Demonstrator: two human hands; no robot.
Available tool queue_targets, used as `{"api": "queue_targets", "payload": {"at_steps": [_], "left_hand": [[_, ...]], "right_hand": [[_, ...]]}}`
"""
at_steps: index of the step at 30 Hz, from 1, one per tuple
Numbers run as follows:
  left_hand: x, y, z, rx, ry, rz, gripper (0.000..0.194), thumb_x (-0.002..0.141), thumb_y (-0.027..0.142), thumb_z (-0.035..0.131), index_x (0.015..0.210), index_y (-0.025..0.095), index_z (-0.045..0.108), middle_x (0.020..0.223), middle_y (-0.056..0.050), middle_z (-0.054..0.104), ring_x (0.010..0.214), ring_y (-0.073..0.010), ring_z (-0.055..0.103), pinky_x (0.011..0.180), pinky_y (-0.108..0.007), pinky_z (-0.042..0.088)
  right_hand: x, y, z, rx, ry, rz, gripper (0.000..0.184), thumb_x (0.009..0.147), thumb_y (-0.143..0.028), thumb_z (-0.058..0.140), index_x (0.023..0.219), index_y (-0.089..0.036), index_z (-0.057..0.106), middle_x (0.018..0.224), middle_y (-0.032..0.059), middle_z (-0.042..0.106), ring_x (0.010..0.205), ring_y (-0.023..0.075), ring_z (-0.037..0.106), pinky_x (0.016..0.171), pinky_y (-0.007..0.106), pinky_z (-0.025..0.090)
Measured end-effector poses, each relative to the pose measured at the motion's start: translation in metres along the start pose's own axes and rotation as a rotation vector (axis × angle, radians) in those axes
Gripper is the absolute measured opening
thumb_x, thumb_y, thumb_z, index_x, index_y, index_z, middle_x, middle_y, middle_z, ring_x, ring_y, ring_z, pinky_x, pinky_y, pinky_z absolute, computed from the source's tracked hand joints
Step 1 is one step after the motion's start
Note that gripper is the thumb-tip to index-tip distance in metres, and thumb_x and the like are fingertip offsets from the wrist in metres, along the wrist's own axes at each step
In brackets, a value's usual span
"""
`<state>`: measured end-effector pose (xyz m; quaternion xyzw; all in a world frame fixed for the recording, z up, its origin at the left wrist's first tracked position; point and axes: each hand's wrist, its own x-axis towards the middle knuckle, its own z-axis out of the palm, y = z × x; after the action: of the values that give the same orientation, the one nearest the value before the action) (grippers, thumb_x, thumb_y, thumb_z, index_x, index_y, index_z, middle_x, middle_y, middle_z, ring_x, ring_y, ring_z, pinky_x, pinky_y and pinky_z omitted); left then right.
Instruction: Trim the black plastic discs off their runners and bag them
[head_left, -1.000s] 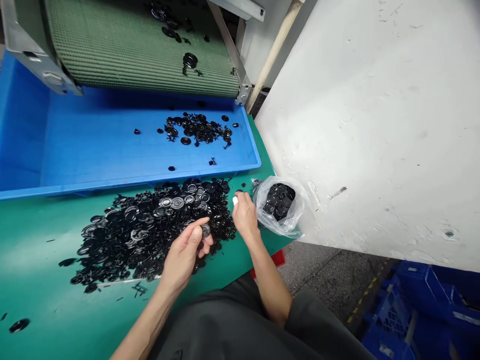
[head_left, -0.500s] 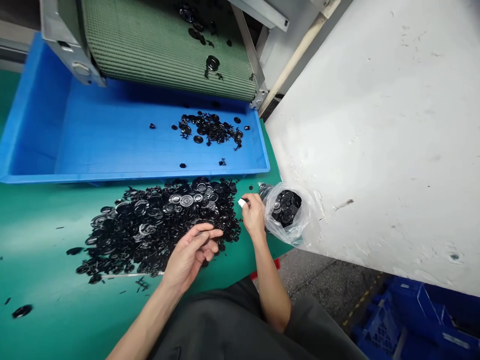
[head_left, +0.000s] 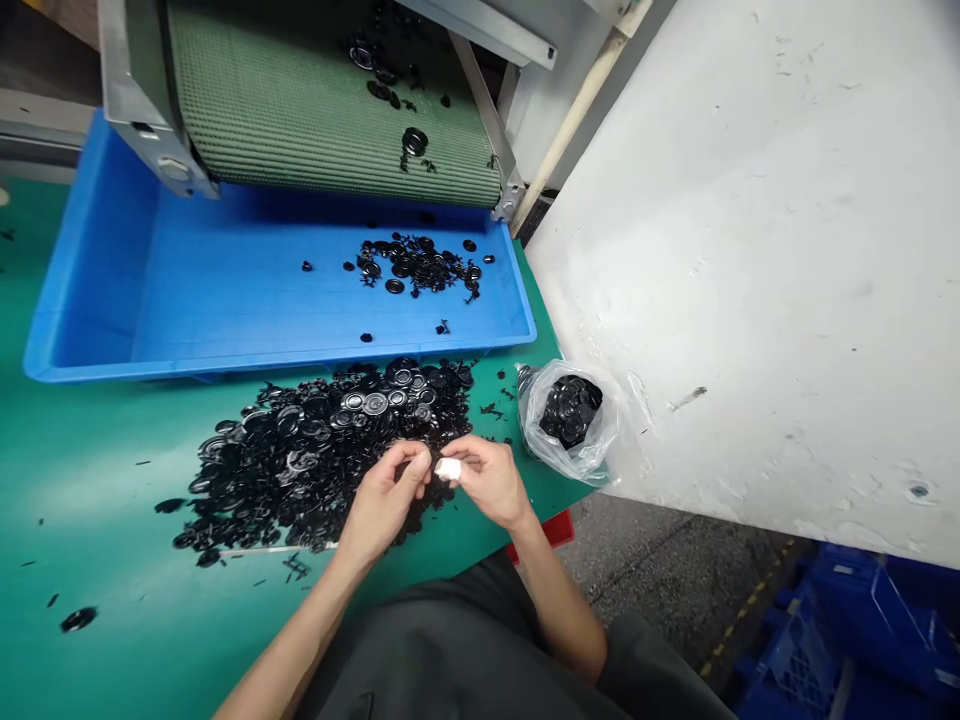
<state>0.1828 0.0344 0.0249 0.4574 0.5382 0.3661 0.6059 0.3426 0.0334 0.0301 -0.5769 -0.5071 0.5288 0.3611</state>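
Observation:
A wide heap of small black round plastic parts [head_left: 315, 450] lies on the green table top [head_left: 112, 520]. Over the heap's near right edge my left hand [head_left: 386, 500] and my right hand [head_left: 484, 480] meet, fingertips pinched together. Between them sits a small dark piece that I cannot make out. A fingertip of my right hand is wrapped in white tape. To the right, a clear plastic bag [head_left: 574, 420] holds more black parts, its mouth open.
A blue tray [head_left: 187, 310] behind the heap holds several black parts under the end of a green conveyor belt [head_left: 315, 110]. A white panel [head_left: 750, 250] rises on the right. Blue crates [head_left: 847, 640] stand on the floor below it.
My right hand has drawn back from beside the bag to meet my left hand. My left hand's fingers have closed into a pinch. The view has shifted slightly.

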Motion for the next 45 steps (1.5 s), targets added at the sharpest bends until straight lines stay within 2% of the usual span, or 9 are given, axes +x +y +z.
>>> {"api": "queue_targets", "payload": {"at_steps": [5, 12, 20, 24, 27, 31, 36, 42, 45], "left_hand": [[-0.009, 0.0, -0.014, 0.12, -0.133, 0.046, 0.03, 0.091, 0.049, 0.053, 0.075, 0.023, 0.055, 0.053, 0.005, 0.052, 0.05, -0.0141, 0.044, 0.051, -0.023, 0.034], [-0.021, 0.0, -0.017, 0.193, -0.195, -0.016, 0.036, 0.09, 0.054, 0.052, 0.079, 0.021, 0.06, 0.054, 0.006, 0.049, 0.048, -0.0123, 0.043, 0.047, -0.022, 0.033], [-0.029, 0.001, -0.003, 0.133, -0.031, -0.039, 0.036, 0.091, 0.053, 0.05, 0.08, 0.02, 0.058, 0.054, 0.005, 0.052, 0.044, -0.0107, 0.044, 0.043, -0.021, 0.034], [-0.024, -0.006, 0.001, 0.0, 0.004, -0.053, 0.032, 0.091, 0.049, 0.055, 0.081, 0.019, 0.058, 0.055, 0.005, 0.053, 0.045, -0.0089, 0.045, 0.044, -0.02, 0.034], [-0.022, -0.014, -0.003, -0.18, 0.052, -0.1, 0.032, 0.089, 0.049, 0.061, 0.092, 0.018, 0.062, 0.055, 0.005, 0.055, 0.046, -0.009, 0.045, 0.043, -0.019, 0.035], [-0.024, -0.015, -0.013, -0.519, -0.003, -0.152, 0.035, 0.087, 0.048, 0.065, 0.106, 0.019, 0.063, 0.06, 0.004, 0.058, 0.046, -0.0095, 0.048, 0.041, -0.019, 0.038], [-0.022, -0.009, -0.016, -0.816, -0.033, -0.182, 0.032, 0.078, 0.048, 0.075, 0.082, 0.02, 0.061, 0.07, 0.003, 0.06, 0.047, -0.0084, 0.05, 0.034, -0.015, 0.036], [-0.013, -0.01, -0.007, -0.831, -0.056, -0.347, 0.031, 0.066, 0.031, 0.088, 0.083, 0.016, 0.068, 0.076, -0.003, 0.066, 0.059, -0.0114, 0.061, 0.04, -0.015, 0.044], [-0.008, -0.006, 0.0, -0.813, -0.046, -0.37, 0.04, 0.066, 0.035, 0.088, 0.094, 0.013, 0.07, 0.076, -0.003, 0.065, 0.057, -0.0104, 0.059, 0.037, -0.014, 0.039]], "right_hand": [[-0.011, -0.008, -0.006, -0.309, -0.12, -0.175, 0.038, 0.077, -0.007, 0.052, 0.106, -0.024, 0.071, 0.09, 0.0, 0.073, 0.078, 0.0139, 0.068, 0.073, 0.024, 0.055], [-0.019, -0.011, -0.005, -0.395, -0.257, -0.175, 0.021, 0.078, -0.009, 0.058, 0.094, -0.021, 0.065, 0.08, -0.002, 0.069, 0.069, 0.0118, 0.064, 0.066, 0.021, 0.051], [-0.031, 0.003, 0.02, -0.345, 0.041, -0.251, 0.015, 0.089, -0.022, 0.049, 0.094, -0.022, 0.063, 0.077, 0.0008, 0.07, 0.066, 0.0135, 0.065, 0.064, 0.023, 0.05], [-0.015, 0.007, 0.014, -0.284, -0.024, -0.184, 0.025, 0.088, -0.013, 0.042, 0.1, -0.021, 0.061, 0.065, -0.004, 0.062, 0.056, 0.0117, 0.059, 0.062, 0.023, 0.049], [0.008, 0.007, 0.003, -0.459, 0.003, -0.216, 0.039, 0.081, -0.004, 0.038, 0.11, -0.019, 0.061, 0.089, 0.0028, 0.066, 0.078, 0.0155, 0.063, 0.079, 0.029, 0.051], [0.033, 0.013, 0.001, -0.629, 0.118, -0.186, 0.038, 0.082, -0.008, 0.044, 0.113, -0.019, 0.063, 0.102, 0.0075, 0.062, 0.087, 0.0198, 0.061, 0.083, 0.033, 0.049], [0.041, 0.027, 0.009, -0.455, 0.209, -0.114, 0.02, 0.078, -0.009, 0.047, 0.084, -0.02, 0.062, 0.089, 0.0017, 0.061, 0.069, 0.0142, 0.058, 0.072, 0.029, 0.049], [0.029, 0.026, -0.002, -0.258, 0.275, -0.022, 0.011, 0.081, -0.018, 0.049, 0.087, -0.02, 0.058, 0.084, 0.0018, 0.064, 0.065, 0.0148, 0.06, 0.057, 0.026, 0.052], [0.017, 0.016, -0.006, -0.257, 0.287, -0.2, 0.016, 0.085, -0.016, 0.045, 0.09, -0.02, 0.059, 0.097, 0.0055, 0.066, 0.078, 0.0165, 0.065, 0.064, 0.029, 0.057]]}}
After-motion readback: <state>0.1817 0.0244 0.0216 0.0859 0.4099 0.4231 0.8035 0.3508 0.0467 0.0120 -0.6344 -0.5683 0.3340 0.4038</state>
